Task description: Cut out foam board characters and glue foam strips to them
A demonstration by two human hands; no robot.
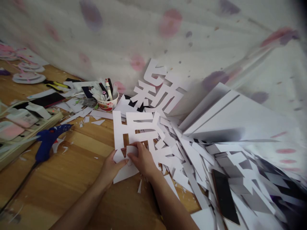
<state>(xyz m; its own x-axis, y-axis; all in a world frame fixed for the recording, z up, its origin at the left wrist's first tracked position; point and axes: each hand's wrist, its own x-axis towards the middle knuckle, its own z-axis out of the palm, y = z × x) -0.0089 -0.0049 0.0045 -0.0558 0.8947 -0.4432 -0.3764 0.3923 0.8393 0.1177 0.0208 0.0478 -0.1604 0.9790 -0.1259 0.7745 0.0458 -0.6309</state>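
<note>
head view, left hand: the left hand (pixel 112 166) was partly closed, thumb and fingers pinching a small white piece (pixel 131 150) at its left side.
head view, right hand: the right hand (pixel 143 159) was curled in, its thumb and forefinger closed on the same piece from the right.
small white piece: it lay between the two hands, above the wooden table (pixel 81 172); whether it was joined to the large white cut-out (pixel 118 131) just beyond could not be told.
beyond the hands: more white cut-outs (pixel 169 95) leaned against the spotted curtain (pixel 115 28), near a cup (pixel 109 104) holding pens.
left of the hands: a blue glue gun (pixel 46 143) lay beside a power strip (pixel 51 119); yellow-handled pliers (pixel 57 85) lay farther back.
right of the hands: white scraps (pixel 181 179) were heaped up, with a dark phone (pixel 225 195) among them and white boards (pixel 230 111) standing tilted behind.
</note>
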